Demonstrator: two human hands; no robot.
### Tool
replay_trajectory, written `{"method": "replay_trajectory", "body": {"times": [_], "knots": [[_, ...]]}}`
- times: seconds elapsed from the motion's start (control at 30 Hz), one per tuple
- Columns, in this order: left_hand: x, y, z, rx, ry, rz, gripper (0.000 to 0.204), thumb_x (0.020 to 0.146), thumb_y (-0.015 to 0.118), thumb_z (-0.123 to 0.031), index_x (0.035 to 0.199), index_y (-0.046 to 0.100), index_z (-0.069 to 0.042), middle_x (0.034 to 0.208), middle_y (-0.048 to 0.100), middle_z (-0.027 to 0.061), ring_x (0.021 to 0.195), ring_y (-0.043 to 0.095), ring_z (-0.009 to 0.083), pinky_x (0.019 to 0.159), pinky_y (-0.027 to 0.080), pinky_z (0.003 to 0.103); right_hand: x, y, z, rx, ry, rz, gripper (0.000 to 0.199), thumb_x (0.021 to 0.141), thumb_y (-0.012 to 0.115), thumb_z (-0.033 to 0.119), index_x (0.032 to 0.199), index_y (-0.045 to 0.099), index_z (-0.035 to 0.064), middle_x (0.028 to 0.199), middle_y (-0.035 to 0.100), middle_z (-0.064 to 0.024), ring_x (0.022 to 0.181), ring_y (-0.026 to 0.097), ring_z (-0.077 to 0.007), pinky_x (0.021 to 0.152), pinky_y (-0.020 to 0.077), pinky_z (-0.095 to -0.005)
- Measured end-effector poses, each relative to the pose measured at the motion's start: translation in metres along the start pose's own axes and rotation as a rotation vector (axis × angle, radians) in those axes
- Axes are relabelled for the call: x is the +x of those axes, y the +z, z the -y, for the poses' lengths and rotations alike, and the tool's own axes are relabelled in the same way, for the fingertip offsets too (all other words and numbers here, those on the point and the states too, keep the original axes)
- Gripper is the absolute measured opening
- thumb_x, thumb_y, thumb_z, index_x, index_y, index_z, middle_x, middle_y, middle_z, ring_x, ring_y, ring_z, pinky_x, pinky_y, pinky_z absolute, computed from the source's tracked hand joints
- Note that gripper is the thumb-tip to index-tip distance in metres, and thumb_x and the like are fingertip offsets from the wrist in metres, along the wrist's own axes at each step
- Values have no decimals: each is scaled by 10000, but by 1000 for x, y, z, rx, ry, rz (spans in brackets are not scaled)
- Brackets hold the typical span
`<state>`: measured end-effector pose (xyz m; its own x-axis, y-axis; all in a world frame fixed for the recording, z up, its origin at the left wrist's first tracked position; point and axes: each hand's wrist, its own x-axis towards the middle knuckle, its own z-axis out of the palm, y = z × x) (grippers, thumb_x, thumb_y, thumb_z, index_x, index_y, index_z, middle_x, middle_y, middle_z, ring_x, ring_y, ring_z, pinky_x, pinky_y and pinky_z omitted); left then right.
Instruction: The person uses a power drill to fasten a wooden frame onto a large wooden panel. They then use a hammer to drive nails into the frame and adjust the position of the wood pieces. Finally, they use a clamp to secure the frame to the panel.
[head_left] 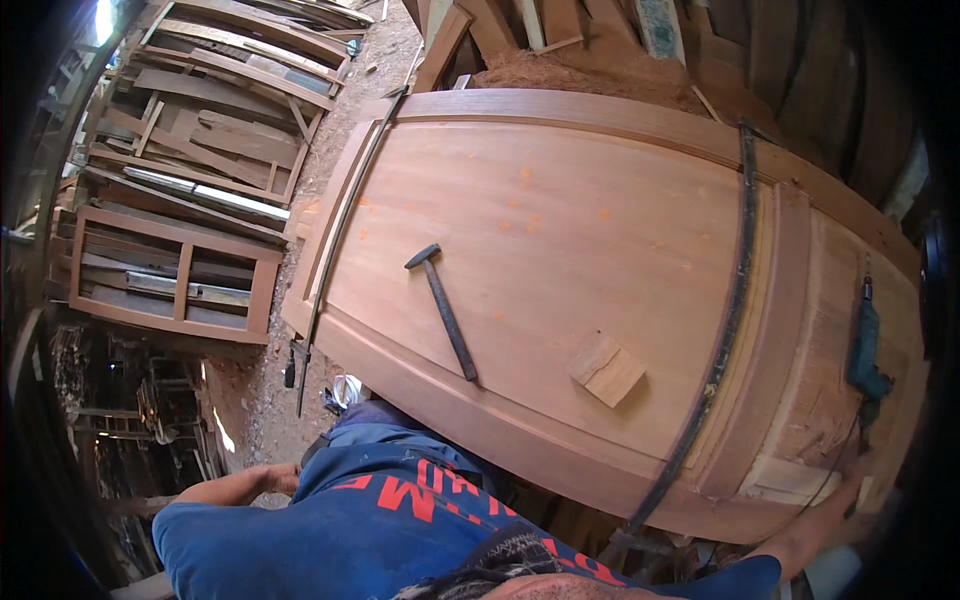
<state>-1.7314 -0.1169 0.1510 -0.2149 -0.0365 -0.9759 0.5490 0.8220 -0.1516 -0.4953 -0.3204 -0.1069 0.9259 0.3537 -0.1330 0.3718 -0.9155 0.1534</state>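
Observation:
A large wooden door (pixel 570 250) lies flat in front of me. A long clamp bar (pixel 345 225) crosses its left part, and a darker clamp bar (pixel 735 330) crosses toward the right. On the panel rest a hammer (pixel 445 312) and a small wood block (pixel 608 368). A teal power drill (pixel 866 345) lies at the door's right end, its cord trailing toward me. My right hand (pixel 852 474) is at the near right edge, close to the cord; its fingers do not show clearly. My left hand (pixel 284 479) is by my waist, its fingers mostly hidden.
Offcuts of wood (pixel 795 480) lie by the near right end of the door. Racks of stacked boards (pixel 235 130) and a wooden frame (pixel 182 275) stand to the left. Sawdust (pixel 580 75) and leaning planks (pixel 800 60) are beyond the far edge.

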Motion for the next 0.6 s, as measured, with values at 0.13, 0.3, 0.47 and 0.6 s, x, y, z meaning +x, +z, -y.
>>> {"method": "replay_trajectory", "body": {"times": [0.13,0.3,0.47,0.6], "knots": [[55,-43,39,92,-38,74,403,823,857,-255,1162,766,-58,1066,765,29,963,707,189,916,564,377,-12,1,-17,-22,13,14,715,971,586,495,1417,511,-59,1469,534,-275,1335,524,-444,1101,418,-481],[31,-32,-1,171,-78,48,393,821,851,-241,1159,766,-59,1061,765,27,958,705,185,908,565,374,-17,-10,-9,-130,42,57,732,968,573,538,1398,528,-53,1450,548,-276,1308,540,-462,1075,441,-495],[15,-30,-20,232,-111,29,384,818,845,-228,1156,767,-61,1055,765,25,953,704,180,899,565,371,-32,-10,19,-198,66,86,721,965,567,552,1357,555,-53,1377,590,-286,1237,577,-482,1038,466,-510],[29,-47,-42,291,-102,65,378,817,839,-217,1154,767,-62,1050,765,24,949,702,177,893,566,369,-40,-2,-4,32,12,-13,628,951,600,466,1262,603,-79,1135,686,-287,1028,666,-451,961,502,-504]]}}
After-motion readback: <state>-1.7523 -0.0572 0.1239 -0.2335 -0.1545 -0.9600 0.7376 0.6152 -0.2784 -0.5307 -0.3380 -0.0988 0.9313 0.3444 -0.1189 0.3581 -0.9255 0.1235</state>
